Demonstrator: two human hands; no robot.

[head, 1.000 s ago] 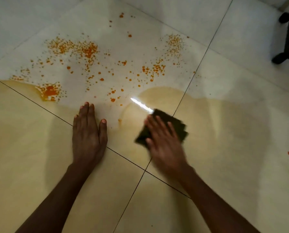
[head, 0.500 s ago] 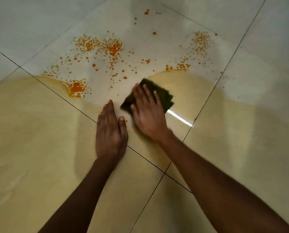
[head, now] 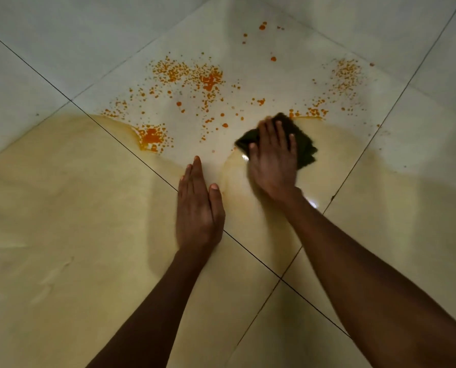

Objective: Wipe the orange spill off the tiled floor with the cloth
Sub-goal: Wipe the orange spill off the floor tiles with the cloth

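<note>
Orange droplets of the spill speckle a pale floor tile ahead of me, with a thicker orange blot to the left and a fine patch to the right. A dark folded cloth lies flat on that tile. My right hand presses on top of it, fingers spread, covering most of it. My left hand rests flat on the floor just left of the cloth, fingers together, holding nothing.
A wide yellowish wet smear covers the near tiles on both sides of my arms. Dark grout lines cross the floor diagonally. Dry grey-white tiles lie beyond the spill.
My right hand has slid the cloth to the right and slightly forward, away from my left hand, towards the droplets at the smear's edge. My left hand has stayed planted.
</note>
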